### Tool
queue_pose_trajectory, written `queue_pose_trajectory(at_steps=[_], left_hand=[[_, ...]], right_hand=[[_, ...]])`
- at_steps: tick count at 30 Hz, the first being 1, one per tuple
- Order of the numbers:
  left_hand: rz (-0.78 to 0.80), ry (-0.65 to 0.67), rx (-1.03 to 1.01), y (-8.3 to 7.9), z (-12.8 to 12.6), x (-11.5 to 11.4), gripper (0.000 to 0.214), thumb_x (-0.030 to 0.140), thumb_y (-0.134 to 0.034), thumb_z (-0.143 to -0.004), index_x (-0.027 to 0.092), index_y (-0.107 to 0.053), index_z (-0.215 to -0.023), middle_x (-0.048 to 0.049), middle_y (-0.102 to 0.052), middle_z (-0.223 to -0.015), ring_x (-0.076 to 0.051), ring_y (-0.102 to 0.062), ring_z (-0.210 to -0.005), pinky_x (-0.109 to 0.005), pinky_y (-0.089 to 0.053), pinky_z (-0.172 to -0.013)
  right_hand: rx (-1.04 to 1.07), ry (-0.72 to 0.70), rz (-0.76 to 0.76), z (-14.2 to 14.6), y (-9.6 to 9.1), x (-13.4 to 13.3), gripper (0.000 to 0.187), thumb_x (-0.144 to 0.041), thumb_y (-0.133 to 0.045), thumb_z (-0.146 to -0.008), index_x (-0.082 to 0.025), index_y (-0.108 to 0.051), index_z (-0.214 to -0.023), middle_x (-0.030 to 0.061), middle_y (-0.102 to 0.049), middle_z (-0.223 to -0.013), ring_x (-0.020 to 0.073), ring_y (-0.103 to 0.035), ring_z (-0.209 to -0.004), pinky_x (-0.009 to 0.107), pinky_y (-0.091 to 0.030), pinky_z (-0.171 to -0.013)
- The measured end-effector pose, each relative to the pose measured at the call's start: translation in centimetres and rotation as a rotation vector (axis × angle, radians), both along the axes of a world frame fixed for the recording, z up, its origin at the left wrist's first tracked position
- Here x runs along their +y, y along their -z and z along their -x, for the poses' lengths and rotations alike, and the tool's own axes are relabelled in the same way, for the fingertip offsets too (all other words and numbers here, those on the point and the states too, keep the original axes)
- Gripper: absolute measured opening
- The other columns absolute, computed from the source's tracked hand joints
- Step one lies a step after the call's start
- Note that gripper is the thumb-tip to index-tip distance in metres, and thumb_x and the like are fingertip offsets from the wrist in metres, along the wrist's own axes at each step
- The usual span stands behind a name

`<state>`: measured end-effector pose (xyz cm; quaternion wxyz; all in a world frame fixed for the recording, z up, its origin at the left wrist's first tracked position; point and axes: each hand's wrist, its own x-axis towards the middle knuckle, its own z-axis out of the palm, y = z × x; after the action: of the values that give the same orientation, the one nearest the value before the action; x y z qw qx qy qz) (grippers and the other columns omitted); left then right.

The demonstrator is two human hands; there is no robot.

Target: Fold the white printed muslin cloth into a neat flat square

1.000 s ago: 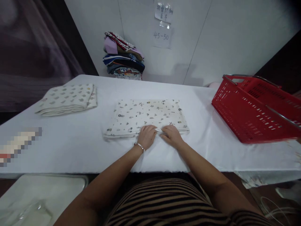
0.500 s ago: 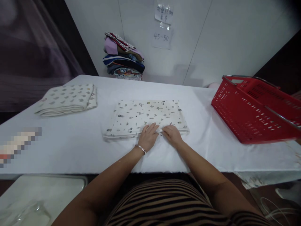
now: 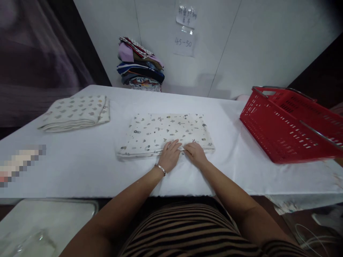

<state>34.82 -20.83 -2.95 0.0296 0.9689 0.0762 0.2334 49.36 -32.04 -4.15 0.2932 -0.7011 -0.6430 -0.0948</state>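
In the middle of the white-covered table lies a folded cloth (image 3: 168, 130), white with small grey and green plant and animal prints. Its layered near edge faces me. My left hand (image 3: 169, 154), below a silver bracelet, rests on that edge with its fingers stretched out over the top layer. Just beside it, my right hand (image 3: 195, 151) has its fingers drawn together at the same edge, pinching the cloth. The undersides of both hands are hidden. Another folded cloth (image 3: 76, 112), white with grey prints, sits toward the table's far left.
A red plastic basket (image 3: 292, 132) with metal handles stands tilted in view on the right of the table (image 3: 88, 167). Folded fabrics (image 3: 140, 67) are stacked by the back wall, near paper signs (image 3: 183, 44). A pale seat-like surface (image 3: 61, 217) is below left.
Almost nothing differs. Both hands stay at the cloth's near edge, and the whole view has shifted very slightly.
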Motion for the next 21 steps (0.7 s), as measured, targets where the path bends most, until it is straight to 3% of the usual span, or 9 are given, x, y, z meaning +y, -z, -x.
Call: queue_pose_trajectory(at_steps=[11,17,21], left_hand=[[0.100,-0.023,-0.048,0.14,0.05,0.30,0.023,0.011,-0.039,-0.087,0.018,-0.060,-0.082,-0.0053,-0.062,-0.116,-0.022,-0.043,-0.124,-0.043,-0.033,-0.103],[0.197,-0.045,0.040,-0.22,-0.05,0.28,0.022,0.015,-0.038,-0.089,0.020,-0.060,-0.085,-0.0056,-0.066,-0.103,-0.018,-0.057,-0.102,-0.044,-0.033,-0.100],[0.193,-0.048,0.037,-0.14,-0.10,0.29,0.020,0.022,-0.045,-0.088,0.021,-0.057,-0.103,-0.0077,-0.062,-0.116,-0.020,-0.054,-0.109,-0.044,-0.031,-0.101]], right_hand=[[0.036,-0.052,0.019,0.45,-0.27,-0.54,0.024,-0.026,-0.053,-0.085,-0.019,-0.061,-0.107,0.0085,-0.063,-0.101,0.0212,-0.053,-0.095,0.038,-0.039,-0.084],[0.010,-0.020,0.041,0.17,0.07,-0.25,0.020,-0.027,-0.047,-0.091,-0.021,-0.063,-0.101,0.0072,-0.065,-0.095,0.0198,-0.055,-0.092,0.036,-0.039,-0.081],[-0.006,-0.004,0.051,0.02,0.25,-0.20,0.021,-0.028,-0.046,-0.092,-0.021,-0.063,-0.100,0.0075,-0.065,-0.092,0.0201,-0.054,-0.090,0.036,-0.039,-0.081]])
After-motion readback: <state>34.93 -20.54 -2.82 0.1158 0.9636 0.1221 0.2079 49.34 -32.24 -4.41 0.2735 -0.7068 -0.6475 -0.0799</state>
